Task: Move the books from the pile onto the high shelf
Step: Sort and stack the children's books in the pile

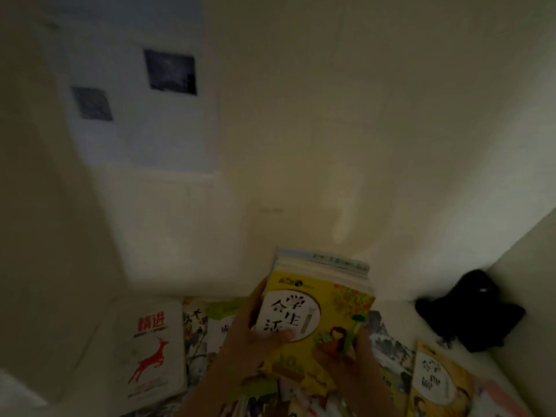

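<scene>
Above scattered books point(152, 350), hands point(301, 347) grip stacked books point(319, 299).

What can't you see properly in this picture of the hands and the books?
- high shelf: not in the head view at all.
- stack of books: how many are held, since the yellow cover hides those behind it.
- left hand and right hand: blurred by motion, forearms cut off by the bottom edge.
- books lying below: partly covered by the hands.
- black thing: too dark to name.

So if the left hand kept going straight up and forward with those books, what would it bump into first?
Probably nothing close: beyond the left hand and its stack of books only the pale wall shows, so likely the wall first. Depth is unclear.
</scene>
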### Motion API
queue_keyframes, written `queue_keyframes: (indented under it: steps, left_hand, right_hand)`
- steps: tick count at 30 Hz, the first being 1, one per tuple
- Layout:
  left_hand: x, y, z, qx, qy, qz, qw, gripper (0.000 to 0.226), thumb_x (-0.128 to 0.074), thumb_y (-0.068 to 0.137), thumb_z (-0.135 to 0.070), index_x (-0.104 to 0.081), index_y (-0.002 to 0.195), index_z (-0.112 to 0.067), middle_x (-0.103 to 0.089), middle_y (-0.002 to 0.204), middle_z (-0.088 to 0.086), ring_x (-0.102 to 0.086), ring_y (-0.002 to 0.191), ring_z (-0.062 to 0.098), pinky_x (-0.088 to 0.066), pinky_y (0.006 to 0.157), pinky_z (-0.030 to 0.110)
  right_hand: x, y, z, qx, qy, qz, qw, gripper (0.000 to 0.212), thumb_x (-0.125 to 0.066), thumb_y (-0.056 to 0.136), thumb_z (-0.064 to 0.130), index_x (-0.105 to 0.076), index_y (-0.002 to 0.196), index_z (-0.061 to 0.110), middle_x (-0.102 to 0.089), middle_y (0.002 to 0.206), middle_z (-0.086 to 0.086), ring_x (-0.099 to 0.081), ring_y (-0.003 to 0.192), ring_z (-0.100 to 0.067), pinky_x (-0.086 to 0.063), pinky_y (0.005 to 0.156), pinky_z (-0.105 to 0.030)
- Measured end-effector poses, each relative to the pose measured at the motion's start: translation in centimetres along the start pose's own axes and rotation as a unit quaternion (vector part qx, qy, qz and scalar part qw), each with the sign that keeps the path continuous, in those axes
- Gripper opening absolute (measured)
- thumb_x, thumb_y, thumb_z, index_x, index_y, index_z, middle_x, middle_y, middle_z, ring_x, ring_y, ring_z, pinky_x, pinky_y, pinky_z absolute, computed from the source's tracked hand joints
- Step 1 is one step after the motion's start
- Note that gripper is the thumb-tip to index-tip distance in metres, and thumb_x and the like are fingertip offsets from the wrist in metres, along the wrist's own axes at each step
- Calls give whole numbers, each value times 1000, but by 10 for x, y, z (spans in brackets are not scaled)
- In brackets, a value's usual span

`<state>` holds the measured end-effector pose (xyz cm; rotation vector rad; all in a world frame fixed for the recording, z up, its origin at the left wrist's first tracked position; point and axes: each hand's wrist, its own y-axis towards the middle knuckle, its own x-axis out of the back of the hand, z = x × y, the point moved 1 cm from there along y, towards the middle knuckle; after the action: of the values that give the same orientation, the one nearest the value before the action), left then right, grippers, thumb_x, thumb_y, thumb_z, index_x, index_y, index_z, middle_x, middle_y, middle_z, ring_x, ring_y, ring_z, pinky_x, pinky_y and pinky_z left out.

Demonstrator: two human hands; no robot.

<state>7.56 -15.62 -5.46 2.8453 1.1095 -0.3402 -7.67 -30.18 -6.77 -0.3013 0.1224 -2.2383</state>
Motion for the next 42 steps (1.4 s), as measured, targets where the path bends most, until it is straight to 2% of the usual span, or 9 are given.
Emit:
queue_keyframes:
  steps: [5,9,13,17,21,27,30,35,42]
  left_hand:
    - [22,-57,-99,-103,43,-130,985,68,-78,68,5,-54,125,-23,-73,99,-16,-70,89,4,-57,62,19]
    - [48,-129,-160,-180,84,-240,950,70,-85,62,-16,-58,125,-26,-73,100,-12,-71,88,8,-58,63,23]
    - [69,-205,-226,-255,123,-318,905,67,-85,59,-25,-59,121,-31,-72,102,-11,-71,88,9,-58,62,25]
    - [79,-263,-301,-313,162,-356,865,62,-88,59,-20,-63,115,-29,-74,100,-8,-72,88,11,-58,63,25]
    - [76,-294,-387,-361,210,-365,832,54,-80,61,-22,-63,111,-30,-74,94,-17,-71,86,5,-57,62,20]
    - [69,-275,-513,-456,234,-323,795,43,-76,70,-29,-61,110,-37,-73,102,-13,-71,89,11,-60,68,29]
    - [76,-238,-562,-479,206,-294,801,46,-78,72,-31,-57,112,-41,-71,105,-15,-69,92,4,-57,71,26]
    - [100,-163,-600,-504,166,-289,797,60,-85,67,-31,-54,118,-28,-69,108,-12,-68,94,3,-56,70,20]
    - [146,-96,-580,-451,171,-274,832,66,-81,72,-30,-42,124,-21,-62,117,-3,-67,88,1,-53,59,15]
  right_hand:
    - [-38,-35,92,133,-14,36,990,94,-86,54,26,-36,131,48,-58,126,8,-63,103,-9,-55,84,-34]
    - [-77,-74,162,222,-17,103,970,97,-83,53,27,-31,133,45,-62,102,26,-65,86,5,-55,67,-19]
    - [-125,-120,218,299,-10,183,937,87,-86,53,42,-40,126,51,-62,100,36,-68,94,-4,-55,74,-23]
    - [-162,-166,277,384,1,233,894,68,-82,69,27,-48,127,34,-64,105,30,-64,98,5,-50,74,-9]
    - [-180,-196,360,459,35,242,854,92,-76,66,46,-26,143,44,-62,111,28,-63,99,3,-55,72,-19]
    - [-166,-207,503,582,20,209,786,67,-77,79,25,-40,132,42,-68,99,26,-65,91,6,-53,79,-19]
    - [-160,-187,570,588,-3,197,784,63,-76,78,12,-46,128,35,-69,82,27,-65,83,7,-49,67,-7]
    - [-170,-132,634,539,-44,227,810,67,-75,80,14,-43,133,39,-64,116,8,-65,104,-15,-60,69,-30]
    - [-199,-56,624,456,-118,290,833,71,-73,84,21,-33,138,42,-63,122,6,-64,110,-17,-59,79,-46]
